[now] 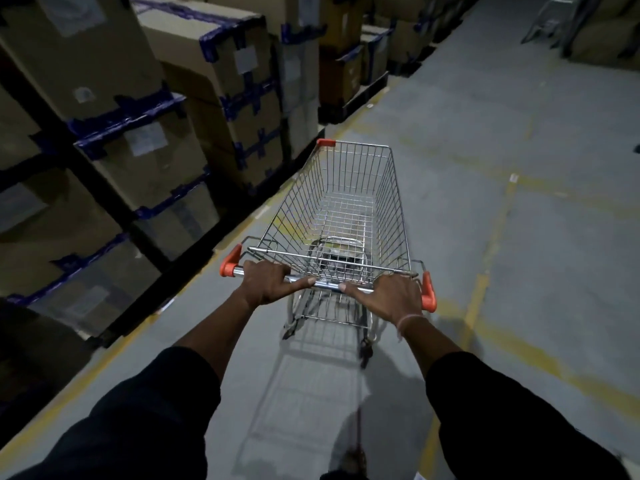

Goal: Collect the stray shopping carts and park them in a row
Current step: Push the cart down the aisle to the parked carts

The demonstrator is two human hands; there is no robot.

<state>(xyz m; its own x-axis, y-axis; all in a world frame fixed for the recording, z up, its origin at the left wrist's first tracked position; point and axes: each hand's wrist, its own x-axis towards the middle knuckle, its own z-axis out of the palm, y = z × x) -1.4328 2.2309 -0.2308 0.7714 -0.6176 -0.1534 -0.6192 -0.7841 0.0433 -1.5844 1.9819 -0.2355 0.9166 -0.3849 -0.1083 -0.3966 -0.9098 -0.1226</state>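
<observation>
Head view: taped cardboard boxes [194, 109] left of shopping cart [341, 209].

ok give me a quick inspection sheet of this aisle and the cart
surface: grey floor with worn yellow lines
job's things: one wire cart, basket empty, orange corner caps, facing down the aisle
clutter: nothing seen
grips: left hand and right hand both curled round the handle, thumbs along the bar
cables: nothing seen
surroundings: stacked boxes with blue tape on dark racks at left; more boxes far ahead; dim light
</observation>
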